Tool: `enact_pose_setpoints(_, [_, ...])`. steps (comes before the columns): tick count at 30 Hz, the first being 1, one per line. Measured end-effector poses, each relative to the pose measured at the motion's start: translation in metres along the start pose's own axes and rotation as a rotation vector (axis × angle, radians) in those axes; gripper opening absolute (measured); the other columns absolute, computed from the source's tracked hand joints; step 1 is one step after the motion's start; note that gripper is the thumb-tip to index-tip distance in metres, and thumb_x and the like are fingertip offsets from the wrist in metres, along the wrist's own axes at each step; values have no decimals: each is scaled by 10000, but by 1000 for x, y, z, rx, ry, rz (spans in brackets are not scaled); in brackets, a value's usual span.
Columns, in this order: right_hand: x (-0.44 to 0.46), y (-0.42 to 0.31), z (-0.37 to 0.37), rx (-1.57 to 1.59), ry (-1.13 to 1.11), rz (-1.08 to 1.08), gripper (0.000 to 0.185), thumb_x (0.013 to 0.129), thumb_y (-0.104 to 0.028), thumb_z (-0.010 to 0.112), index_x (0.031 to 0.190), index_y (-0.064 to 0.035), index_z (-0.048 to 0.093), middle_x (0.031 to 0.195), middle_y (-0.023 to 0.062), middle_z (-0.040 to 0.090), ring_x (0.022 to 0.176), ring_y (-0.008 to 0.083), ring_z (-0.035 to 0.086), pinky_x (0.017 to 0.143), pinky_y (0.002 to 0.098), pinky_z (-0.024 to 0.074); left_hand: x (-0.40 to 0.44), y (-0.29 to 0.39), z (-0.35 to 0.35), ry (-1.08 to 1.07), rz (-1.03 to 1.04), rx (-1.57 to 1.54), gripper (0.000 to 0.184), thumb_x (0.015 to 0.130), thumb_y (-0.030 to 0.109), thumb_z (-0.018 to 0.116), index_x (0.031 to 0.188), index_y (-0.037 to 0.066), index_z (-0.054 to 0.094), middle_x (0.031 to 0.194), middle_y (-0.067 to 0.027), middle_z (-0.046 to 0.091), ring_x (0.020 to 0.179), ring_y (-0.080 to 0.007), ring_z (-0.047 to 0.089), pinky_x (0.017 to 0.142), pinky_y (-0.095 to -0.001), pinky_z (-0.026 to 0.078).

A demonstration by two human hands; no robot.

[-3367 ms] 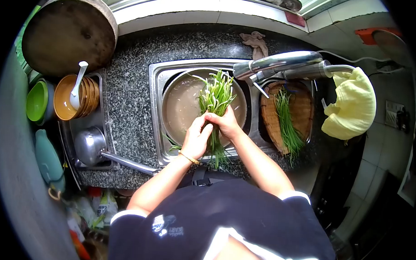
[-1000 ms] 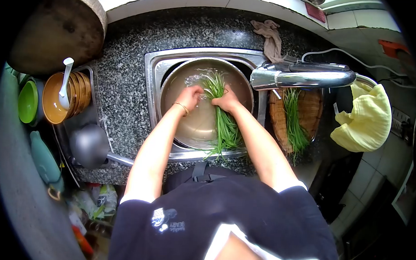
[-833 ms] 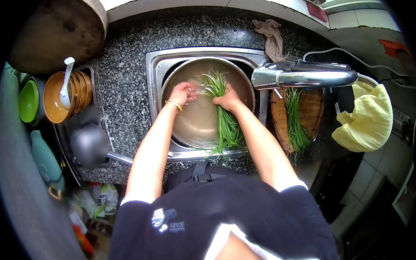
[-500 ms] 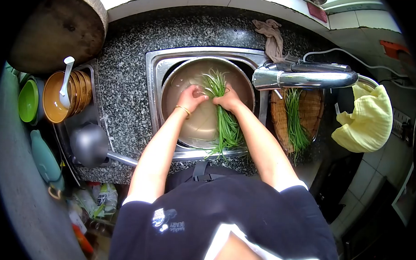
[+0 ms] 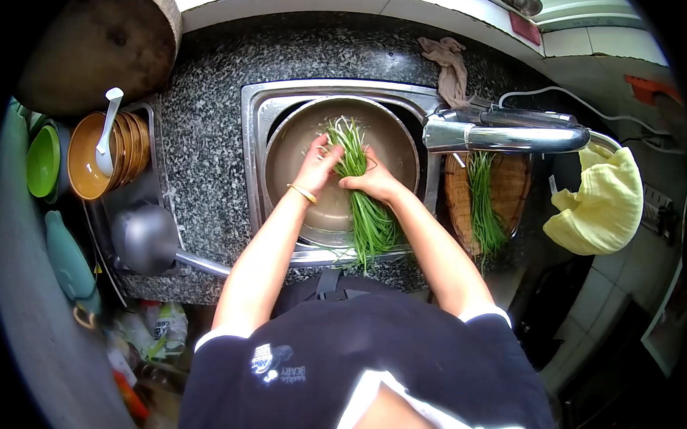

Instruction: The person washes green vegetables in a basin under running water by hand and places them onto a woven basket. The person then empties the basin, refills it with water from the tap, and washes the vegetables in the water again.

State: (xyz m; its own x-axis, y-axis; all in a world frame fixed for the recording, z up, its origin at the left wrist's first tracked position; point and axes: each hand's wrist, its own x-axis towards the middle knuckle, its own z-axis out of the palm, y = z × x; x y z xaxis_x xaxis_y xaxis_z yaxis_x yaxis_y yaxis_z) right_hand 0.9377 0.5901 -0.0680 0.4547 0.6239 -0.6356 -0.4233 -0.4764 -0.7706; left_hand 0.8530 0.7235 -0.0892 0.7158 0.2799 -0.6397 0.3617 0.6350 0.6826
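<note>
A bunch of long green chives (image 5: pixel 373 219) with pale root ends lies across a round metal basin (image 5: pixel 282 201) that holds cloudy water. My right hand (image 5: pixel 372 178) is wrapped round the bunch below its pale ends. On the other side, my left hand (image 5: pixel 315 168) has its thumb and fingers closed on the chives near the roots; its fingertips are partly hidden. The green tips hang over the basin's near rim and the front edge of the sink (image 5: pixel 252 109).
Right of the basin, more chives (image 5: pixel 480 193) lie on a woven basket (image 5: pixel 515 183), below a chrome faucet (image 5: pixel 524 137). A yellow cloth (image 5: pixel 605 201) hangs further right. Brown bowls (image 5: pixel 84 156) with a white spoon (image 5: pixel 106 142) and a ladle (image 5: pixel 142 238) stand at left.
My left hand has moved right and up, onto the root ends of the chives. The bunch has shifted slightly left, with my right hand still round it.
</note>
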Motion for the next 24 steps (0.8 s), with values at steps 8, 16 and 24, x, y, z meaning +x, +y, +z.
enact_pose_setpoints(8, [-6,3,20,95,-78,-77,737,624,-20,702,1268,0,344,967,60,597,879,142,572,769,261,476,-5,-4,10,344,431,502,324,864,211,603,1084,-2,497,848,-183,631,777,-266,618,720,-345,472])
enact_pose_setpoints(16, [-12,-10,12,-2,-69,-72,732,633,-107,732,1267,3,384,1125,91,535,1055,164,495,950,288,376,28,-12,-19,301,188,194,315,904,261,533,813,-23,634,702,-27,612,651,-101,502,620,-302,421])
enact_pose_setpoints(24, [-14,-19,10,-77,-61,-64,698,629,-91,724,1240,-4,398,1089,87,554,1015,163,519,899,274,406,28,-9,-34,446,106,640,309,882,292,543,795,7,622,751,-129,624,689,-218,564,640,-364,442])
